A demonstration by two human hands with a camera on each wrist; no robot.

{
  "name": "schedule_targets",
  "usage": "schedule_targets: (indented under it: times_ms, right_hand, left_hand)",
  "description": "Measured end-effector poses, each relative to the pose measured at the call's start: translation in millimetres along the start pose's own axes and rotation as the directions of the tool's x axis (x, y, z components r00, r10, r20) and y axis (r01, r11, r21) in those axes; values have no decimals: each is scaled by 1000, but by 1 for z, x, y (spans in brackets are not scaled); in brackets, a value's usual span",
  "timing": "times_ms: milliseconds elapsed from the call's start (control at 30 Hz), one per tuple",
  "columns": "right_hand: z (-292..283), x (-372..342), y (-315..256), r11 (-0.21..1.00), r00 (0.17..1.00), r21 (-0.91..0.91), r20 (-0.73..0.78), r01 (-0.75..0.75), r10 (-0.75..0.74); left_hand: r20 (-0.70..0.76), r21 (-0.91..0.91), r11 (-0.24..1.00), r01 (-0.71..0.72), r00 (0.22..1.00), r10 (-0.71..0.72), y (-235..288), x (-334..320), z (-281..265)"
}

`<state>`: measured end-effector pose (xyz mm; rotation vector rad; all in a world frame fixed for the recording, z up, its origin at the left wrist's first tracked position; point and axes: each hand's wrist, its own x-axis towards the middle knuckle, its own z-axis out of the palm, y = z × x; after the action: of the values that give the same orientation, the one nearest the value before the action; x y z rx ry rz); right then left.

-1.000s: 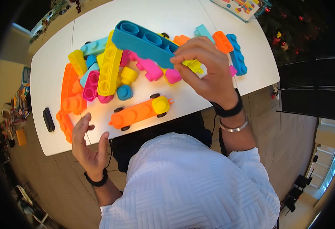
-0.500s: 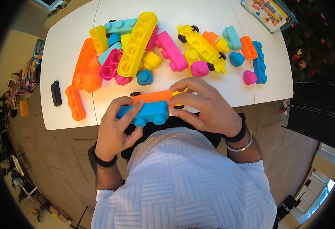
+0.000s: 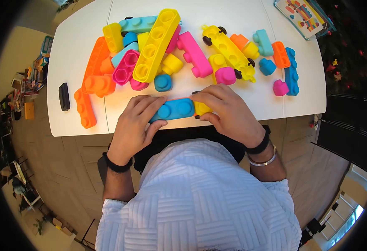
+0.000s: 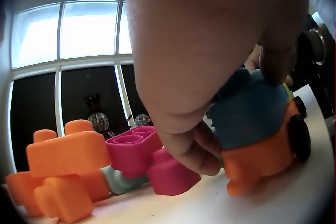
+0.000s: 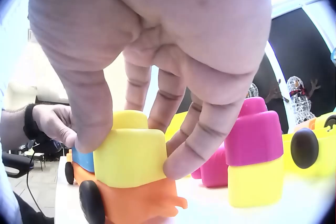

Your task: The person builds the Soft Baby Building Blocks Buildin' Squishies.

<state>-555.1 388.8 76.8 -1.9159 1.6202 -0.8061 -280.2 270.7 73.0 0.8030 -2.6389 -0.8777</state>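
The left hand (image 3: 131, 125) grips the blue block (image 3: 177, 108) at its left end, fingers along the far side and thumb on the near side. The right hand (image 3: 231, 115) pinches the yellow block (image 5: 131, 155) between thumb and fingers.

The blue block lies between the two hands, its long axis running left to right, the right end slightly farther off. The left hand is on it; the right thumb is close to its right end, where the yellow block stands just beside it. Both blocks sit on top of the orange car (image 5: 139, 200), which shares their line; whether the blue one is pressed fully down cannot be told.

The car is at the near edge of the worktop (image 3: 271, 108). Just beyond lies a small blue cube (image 3: 163, 83). Far left is a heap, with the long yellow bar (image 3: 156, 46) and the magenta block (image 3: 125, 67) both showing hollows. Far right of the hands are the yellow car (image 3: 229, 52) and a pink cube (image 3: 225, 75) on a yellow piece. At the far right corner is a case (image 3: 302, 19) with a printed picture; its contents cannot be made out.
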Motion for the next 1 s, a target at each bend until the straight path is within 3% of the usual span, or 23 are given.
schedule_targets:
  times_ms: [267, 333, 400, 467, 500, 567, 700, 800, 867, 933, 1000]
  right_hand:
    - [-1, 2, -6, 988, 998, -151, 59, 44, -35]
    - [-1, 3, -7, 987, 998, -154, 54, 36, -28]
    - [0, 3, -10, 987, 999, -160, 28, 26, -22]
    - [1, 4, -10, 988, 999, -149, 23, 29, -26]
    - [1, 5, -10, 989, 999, -147, 24, 29, -26]
    - [4, 3, -8, 988, 999, -150, 15, 36, -34]
    - [6, 2, -7, 986, 999, -164, 0, 38, -38]
    - [5, 2, -9, 985, 1000, -172, 8, 25, -24]
    - [5, 4, -11, 987, 1000, -157, 6, 19, -18]
    - [6, 3, -10, 990, 1000, -139, 10, 15, -14]
    - [8, 3, -8, 987, 1000, -156, 19, 27, -24]
  left_hand:
    - [39, 66, 998, -6, 999, 3, 1, 2, -16]
    - [-62, -114, 993, 16, 998, -24, -2, -3, -35]
    - [-202, -66, 998, -3, 979, -11, -17, -6, -56]
    - [-342, 18, 997, 69, 938, -59, -24, -2, -71]
    - [-342, 24, 998, 64, 938, -52, -32, -1, -73]
    - [-375, 250, 949, 194, 923, -90, -54, -3, -68]
    - [-346, 351, 917, 186, 936, -58, -83, -9, -62]
    - [-352, 386, 888, 248, 930, -107, -76, -13, -66]
    - [-356, 491, 849, 194, 934, -7, -51, -17, -74]
    - [-330, 441, 882, 163, 944, -9, -23, -18, -77]
    - [-221, 202, 979, -19, 973, 65, -6, -17, -71]
